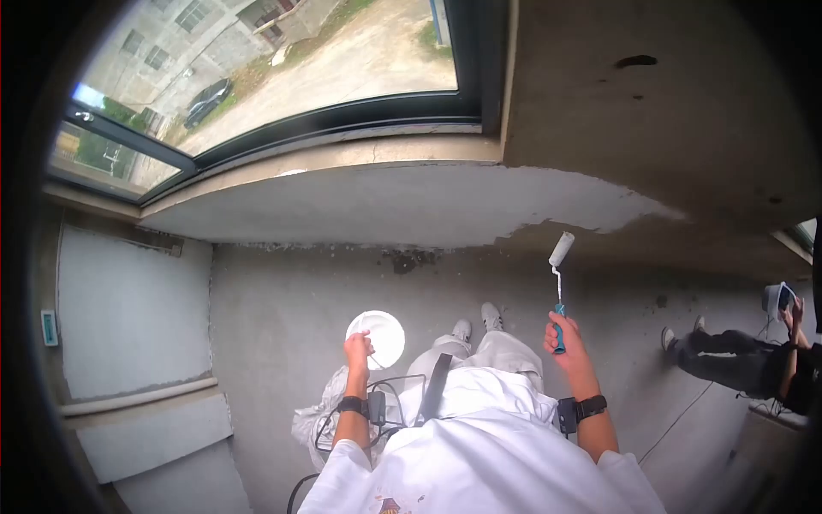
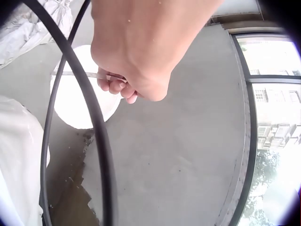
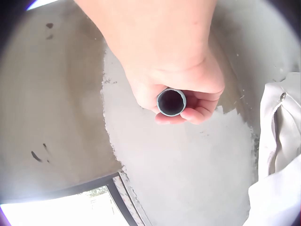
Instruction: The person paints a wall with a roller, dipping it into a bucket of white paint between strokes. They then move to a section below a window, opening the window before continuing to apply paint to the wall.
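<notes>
In the head view my right hand [image 1: 566,336] grips the teal handle of a small paint roller [image 1: 562,249], its white sleeve pointing up toward the wall. From the right wrist view, the hollow end of the roller handle [image 3: 171,102] pokes out of my curled right hand [image 3: 183,80]. My left hand [image 1: 358,349] holds a round white bucket [image 1: 387,330] by its thin handle. Fingers curl around that handle in the left wrist view, where the bucket [image 2: 75,106] hangs partly behind my left hand [image 2: 134,61]. White fills the bucket's round outline.
Ahead, the low wall [image 1: 368,201] under the window [image 1: 342,68] is coated pale grey, with bare brown-grey wall [image 1: 634,111] to the right. Another person [image 1: 728,351] stands at far right holding a container [image 1: 777,300]. Black cables [image 2: 101,141] loop near my left wrist. A pipe [image 1: 141,397] runs at left.
</notes>
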`<state>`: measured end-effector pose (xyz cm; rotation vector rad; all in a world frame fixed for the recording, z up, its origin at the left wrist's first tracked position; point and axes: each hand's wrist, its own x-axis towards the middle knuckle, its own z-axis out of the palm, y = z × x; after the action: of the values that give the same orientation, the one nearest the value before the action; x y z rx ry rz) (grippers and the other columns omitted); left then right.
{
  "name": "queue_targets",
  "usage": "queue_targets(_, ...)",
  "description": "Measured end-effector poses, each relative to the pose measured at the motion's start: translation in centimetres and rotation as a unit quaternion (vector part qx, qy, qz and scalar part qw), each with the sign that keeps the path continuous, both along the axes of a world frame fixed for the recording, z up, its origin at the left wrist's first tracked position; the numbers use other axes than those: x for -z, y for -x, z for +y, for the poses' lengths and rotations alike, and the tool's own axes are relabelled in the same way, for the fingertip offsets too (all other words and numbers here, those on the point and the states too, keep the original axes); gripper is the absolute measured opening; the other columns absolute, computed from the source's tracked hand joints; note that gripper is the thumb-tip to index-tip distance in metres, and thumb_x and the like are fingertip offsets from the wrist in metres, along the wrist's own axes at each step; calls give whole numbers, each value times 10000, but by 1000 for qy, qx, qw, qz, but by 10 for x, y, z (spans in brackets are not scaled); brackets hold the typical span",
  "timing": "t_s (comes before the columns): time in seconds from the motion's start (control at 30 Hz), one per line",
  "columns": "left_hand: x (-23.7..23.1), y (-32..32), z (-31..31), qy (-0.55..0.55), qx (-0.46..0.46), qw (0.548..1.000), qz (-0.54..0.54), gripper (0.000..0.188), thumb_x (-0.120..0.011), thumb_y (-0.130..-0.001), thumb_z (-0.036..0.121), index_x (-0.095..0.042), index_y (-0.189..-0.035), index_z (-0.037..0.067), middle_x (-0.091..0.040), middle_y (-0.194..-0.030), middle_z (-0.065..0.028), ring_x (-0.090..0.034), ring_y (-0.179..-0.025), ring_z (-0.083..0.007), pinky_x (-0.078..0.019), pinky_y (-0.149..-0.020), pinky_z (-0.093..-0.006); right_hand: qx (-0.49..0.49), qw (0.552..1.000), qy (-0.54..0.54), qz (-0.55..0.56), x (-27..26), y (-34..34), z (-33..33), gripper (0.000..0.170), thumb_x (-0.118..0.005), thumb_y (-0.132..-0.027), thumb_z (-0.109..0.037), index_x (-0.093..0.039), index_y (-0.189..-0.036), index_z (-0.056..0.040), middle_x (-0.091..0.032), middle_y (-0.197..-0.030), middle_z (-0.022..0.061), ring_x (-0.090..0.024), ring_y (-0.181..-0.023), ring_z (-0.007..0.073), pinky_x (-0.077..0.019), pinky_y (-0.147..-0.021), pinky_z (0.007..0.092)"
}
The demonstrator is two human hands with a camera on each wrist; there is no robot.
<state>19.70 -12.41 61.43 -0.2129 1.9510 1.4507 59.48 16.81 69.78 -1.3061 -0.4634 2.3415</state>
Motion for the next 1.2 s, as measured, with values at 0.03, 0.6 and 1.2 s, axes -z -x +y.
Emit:
queue_targets(0.03,-14,-6,11,13,30,999,14,205,-511,-894,127,-597,-990,-32,-457,-582,21,-446,-497,-84,-402,-473,-253,-24,999,-2,-29,0,12,-5,199,-594,-926,-233,-433,-866,-132,-484,-618,8,-463,-451,111,-374,-404,265)
queue_targets(0.6,-111,-115,132,-34,315,927,200,129,-599,-871,54,-619,-967,-29,-613,-924,-131,-652,-842,-239,-503,-764,-331,127,986,18,110,-16,163,-139,391,-440,-1000,-254,-432,-1262,35,-463,-1384,230,-431,-1317,295,-334,-1089,376)
queue_targets(1.2,-241,-101,263,-58,492,641,586,118,-614,-831,186,-646,-871,80,-662,-827,-85,-623,-812,-289,-489,-720,-391,347,928,-13,134,-46,36,-129,366,-495,-945,-266,-442,-1241,-58,-487,-1353,164,-442,-1304,314,-375,-1059,506)
